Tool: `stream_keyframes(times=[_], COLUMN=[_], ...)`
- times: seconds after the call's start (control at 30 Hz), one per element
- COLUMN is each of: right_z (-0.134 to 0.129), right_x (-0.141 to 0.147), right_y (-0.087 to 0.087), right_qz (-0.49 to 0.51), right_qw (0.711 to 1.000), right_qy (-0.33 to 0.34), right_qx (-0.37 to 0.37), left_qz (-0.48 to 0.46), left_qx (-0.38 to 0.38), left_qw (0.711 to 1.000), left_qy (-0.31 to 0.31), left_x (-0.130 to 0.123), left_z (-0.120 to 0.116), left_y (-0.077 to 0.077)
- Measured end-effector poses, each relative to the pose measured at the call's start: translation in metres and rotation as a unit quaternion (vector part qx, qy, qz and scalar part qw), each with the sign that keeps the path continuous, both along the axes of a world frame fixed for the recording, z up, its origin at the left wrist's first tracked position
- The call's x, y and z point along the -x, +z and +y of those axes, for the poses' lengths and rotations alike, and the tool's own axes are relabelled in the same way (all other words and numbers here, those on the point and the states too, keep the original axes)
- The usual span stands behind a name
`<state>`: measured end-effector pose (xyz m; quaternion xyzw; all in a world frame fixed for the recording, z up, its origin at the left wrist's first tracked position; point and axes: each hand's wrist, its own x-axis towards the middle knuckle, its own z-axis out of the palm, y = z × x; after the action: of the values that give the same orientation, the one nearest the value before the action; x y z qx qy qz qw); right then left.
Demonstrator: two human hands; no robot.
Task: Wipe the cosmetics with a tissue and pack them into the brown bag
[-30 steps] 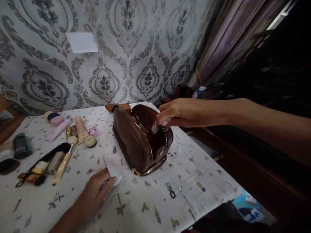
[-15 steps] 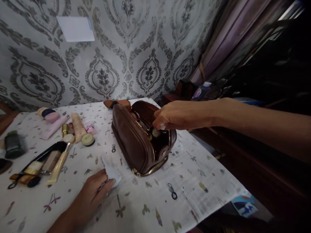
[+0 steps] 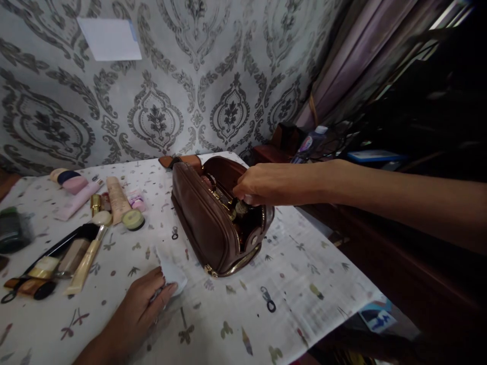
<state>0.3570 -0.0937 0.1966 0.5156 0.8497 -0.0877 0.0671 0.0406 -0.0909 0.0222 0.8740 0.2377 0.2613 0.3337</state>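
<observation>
A brown makeup bag (image 3: 205, 223) stands unzipped on the patterned white cloth, its mouth facing up and right. My right hand (image 3: 262, 183) reaches over from the right with curled fingers at the bag's opening. Whatever those fingertips hold, if anything, is hidden. Inside the bag some gold-edged and round items show, too dark to name. My left hand (image 3: 139, 304) rests on the cloth in front of the bag, closed on a thin white piece resembling a tissue (image 3: 175, 280).
Cosmetics lie at the left: a beige tube (image 3: 117, 199), a pink tube (image 3: 79, 200), a round green-topped jar (image 3: 133, 219), a slim yellow tube (image 3: 85, 261) and a dark bottle (image 3: 13, 229). A purple bottle (image 3: 310, 143) stands beyond the table's right edge.
The view has shifted slightly, so the cosmetics sit further left. My right hand stays at the bag's mouth, and my left hand still holds the white tissue.
</observation>
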Motion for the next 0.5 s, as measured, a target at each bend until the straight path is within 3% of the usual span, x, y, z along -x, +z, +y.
stream_keyframes(times=[0.1, 0.2, 0.5], right_z=[-0.003, -0.004, -0.001], right_x=[0.008, 0.014, 0.011], right_y=[0.003, 0.003, -0.007], right_qz=[-0.07, -0.109, -0.113], right_qw=[0.997, 0.994, 0.992], right_qy=[-0.025, -0.005, 0.044], right_qx=[0.014, 0.024, 0.02], left_qz=[0.001, 0.011, 0.004], left_qx=[0.004, 0.011, 0.031], left_qw=[1.0, 1.0, 1.0], left_qy=[0.002, 0.012, -0.003], left_x=[0.0, 0.001, 0.002], left_z=[0.0, 0.0, 0.001], left_y=[-0.001, -0.001, -0.001])
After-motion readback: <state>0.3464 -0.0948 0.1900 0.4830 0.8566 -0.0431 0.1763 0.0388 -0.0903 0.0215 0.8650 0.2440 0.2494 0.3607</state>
